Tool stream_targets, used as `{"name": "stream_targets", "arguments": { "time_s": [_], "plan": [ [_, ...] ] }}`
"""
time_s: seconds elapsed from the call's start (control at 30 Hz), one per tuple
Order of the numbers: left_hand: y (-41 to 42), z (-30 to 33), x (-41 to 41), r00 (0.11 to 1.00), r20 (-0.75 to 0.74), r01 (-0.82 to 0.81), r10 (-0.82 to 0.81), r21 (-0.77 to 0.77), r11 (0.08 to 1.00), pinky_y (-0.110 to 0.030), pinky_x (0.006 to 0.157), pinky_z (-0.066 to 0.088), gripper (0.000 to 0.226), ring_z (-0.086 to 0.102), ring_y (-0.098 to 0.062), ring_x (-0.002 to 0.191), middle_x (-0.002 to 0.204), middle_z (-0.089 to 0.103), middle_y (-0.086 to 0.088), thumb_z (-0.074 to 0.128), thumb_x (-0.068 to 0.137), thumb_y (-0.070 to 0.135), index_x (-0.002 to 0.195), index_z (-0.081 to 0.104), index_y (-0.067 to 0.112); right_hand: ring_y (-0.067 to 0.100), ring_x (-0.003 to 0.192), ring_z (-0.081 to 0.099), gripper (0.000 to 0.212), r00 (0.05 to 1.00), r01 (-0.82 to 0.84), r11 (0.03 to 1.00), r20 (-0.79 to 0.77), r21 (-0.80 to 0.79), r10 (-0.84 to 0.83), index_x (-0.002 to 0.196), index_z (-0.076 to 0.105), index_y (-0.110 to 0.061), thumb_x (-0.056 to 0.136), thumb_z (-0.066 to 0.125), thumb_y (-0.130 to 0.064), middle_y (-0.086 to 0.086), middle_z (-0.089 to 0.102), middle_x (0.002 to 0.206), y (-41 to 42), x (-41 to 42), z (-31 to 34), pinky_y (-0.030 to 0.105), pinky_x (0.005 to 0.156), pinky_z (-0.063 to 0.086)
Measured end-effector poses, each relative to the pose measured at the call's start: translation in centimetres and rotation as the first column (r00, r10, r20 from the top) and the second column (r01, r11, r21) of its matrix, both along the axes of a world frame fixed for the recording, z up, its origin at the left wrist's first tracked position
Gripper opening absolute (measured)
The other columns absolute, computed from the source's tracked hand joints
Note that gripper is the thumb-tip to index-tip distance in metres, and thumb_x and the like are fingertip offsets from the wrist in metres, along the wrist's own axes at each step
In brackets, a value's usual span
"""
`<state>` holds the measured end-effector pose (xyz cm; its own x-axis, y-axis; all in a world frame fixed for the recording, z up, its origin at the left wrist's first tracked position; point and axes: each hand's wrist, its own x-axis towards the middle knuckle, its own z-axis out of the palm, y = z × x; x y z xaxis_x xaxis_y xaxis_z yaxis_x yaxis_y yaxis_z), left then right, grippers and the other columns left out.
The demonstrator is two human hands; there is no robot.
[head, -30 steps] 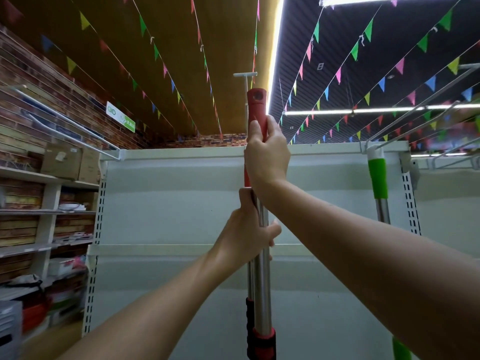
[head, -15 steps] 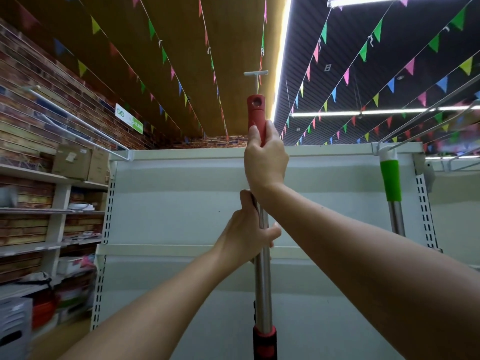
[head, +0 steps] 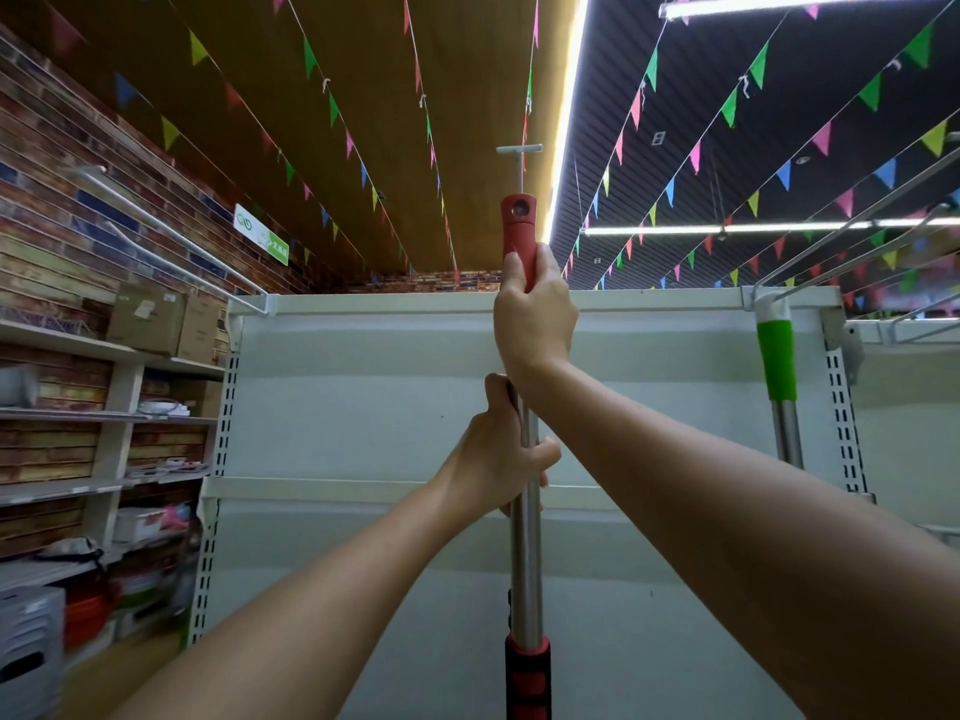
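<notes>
While my right hand (head: 535,319) curls round the red grip (head: 517,226) and my left hand (head: 498,459) wraps the pole (head: 524,563), upright at frame centre, I judge this the hanging step: next, its end hole must reach the rail (head: 395,302).

A: Room up top?
B: Tight. Strings of coloured triangular pennants (head: 759,65) cross overhead, white T-shaped hanger (head: 519,149) sits just above the tip of the red-handled steel pole (head: 524,563).
A: Sides?
B: L side open in front of the white metal shelf panel (head: 363,397). R side: green-handled steel pole (head: 776,356) hangs near, grey wire rails (head: 852,221) jut out above it.
</notes>
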<state>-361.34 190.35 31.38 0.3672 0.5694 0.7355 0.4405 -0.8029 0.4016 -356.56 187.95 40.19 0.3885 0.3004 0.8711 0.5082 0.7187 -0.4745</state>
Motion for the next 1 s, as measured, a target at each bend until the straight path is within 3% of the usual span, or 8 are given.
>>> {"name": "stream_targets", "arguments": {
  "time_s": [0.17,0.27,0.33,0.53,0.73,0.9,1.0],
  "plan": [
    [-0.6,-0.3,0.1,1.0,0.003,0.007,-0.006,-0.028,1.0,-0.04,0.056,0.06,0.054,0.069,-0.026,0.059,0.073,0.068,-0.007,0.057,0.089,0.024,0.125,0.017,0.023,0.029,0.098,0.059,0.041,1.0,-0.029,0.999,-0.005,-0.023,0.029,0.137,0.045,-0.014,0.1,0.04,-0.031,0.01,0.063,0.106,-0.4,0.1,0.0,0.045,0.09,0.049],
    [-0.4,0.0,0.0,1.0,0.009,-0.014,0.014,-0.003,1.0,-0.041,0.059,0.06,0.053,0.069,-0.025,0.06,0.07,0.068,-0.005,0.056,0.088,0.023,0.125,0.019,0.019,0.028,0.097,0.058,0.039,0.999,-0.033,0.999,-0.007,-0.022,0.033,0.134,0.048,-0.014,0.1,0.04,-0.03,0.008,0.062,0.101,-0.4,0.1,0.4,0.038,0.085,0.047],
    [-0.6,0.3,0.0,1.0,0.003,-0.026,0.026,0.007,1.0,-0.034,0.058,0.059,0.056,0.067,-0.021,0.06,0.068,0.065,-0.002,0.056,0.089,0.022,0.129,0.018,0.016,0.026,0.092,0.056,0.037,1.0,-0.029,0.999,-0.011,-0.016,0.028,0.131,0.05,-0.013,0.1,0.04,-0.03,0.004,0.059,0.096,-0.4,0.2,0.6,0.034,0.08,0.045],
    [-0.7,0.5,-0.3,0.999,-0.024,-0.028,0.028,0.002,1.0,-0.02,0.048,0.053,0.055,0.061,-0.009,0.051,0.063,0.06,0.003,0.055,0.09,0.021,0.131,0.018,0.014,0.024,0.086,0.058,0.034,1.0,-0.002,1.0,-0.026,0.005,0.003,0.125,0.052,-0.015,0.1,0.039,-0.032,0.0,0.058,0.086,0.3,0.0,0.5,0.039,0.08,0.049],
    [-0.7,0.3,-0.2,0.999,-0.029,-0.031,0.03,-0.024,0.999,-0.036,0.055,0.059,0.053,0.065,-0.017,0.054,0.064,0.061,0.001,0.055,0.09,0.021,0.127,0.018,0.015,0.012,0.069,0.049,0.028,1.0,0.004,1.0,-0.001,0.003,-0.004,0.118,0.054,-0.012,0.1,0.039,-0.029,-0.009,0.047,0.072,0.5,0.5,0.4,0.025,0.06,0.035],
    [-1.1,0.5,-0.4,0.999,-0.037,-0.039,0.037,-0.038,0.999,-0.023,0.046,0.052,0.056,0.062,-0.014,0.053,0.065,0.061,0.002,0.054,0.091,0.021,0.131,0.016,0.011,0.02,0.082,0.054,0.032,1.0,-0.023,1.0,-0.014,-0.003,0.023,0.126,0.051,-0.014,0.1,0.04,-0.03,-0.003,0.053,0.081,0.1,0.2,0.3,0.032,0.073,0.043],
    [-1.3,0.3,-0.2,0.999,-0.03,-0.031,0.029,-0.055,0.998,-0.029,0.052,0.056,0.058,0.066,-0.02,0.058,0.067,0.062,0.0,0.054,0.091,0.021,0.133,0.015,0.012,0.025,0.089,0.058,0.036,1.0,-0.022,1.0,-0.009,-0.015,0.021,0.132,0.049,-0.014,0.1,0.04,-0.03,0.002,0.056,0.091,-0.1,0.1,0.1,0.037,0.079,0.049]
  ]
}}
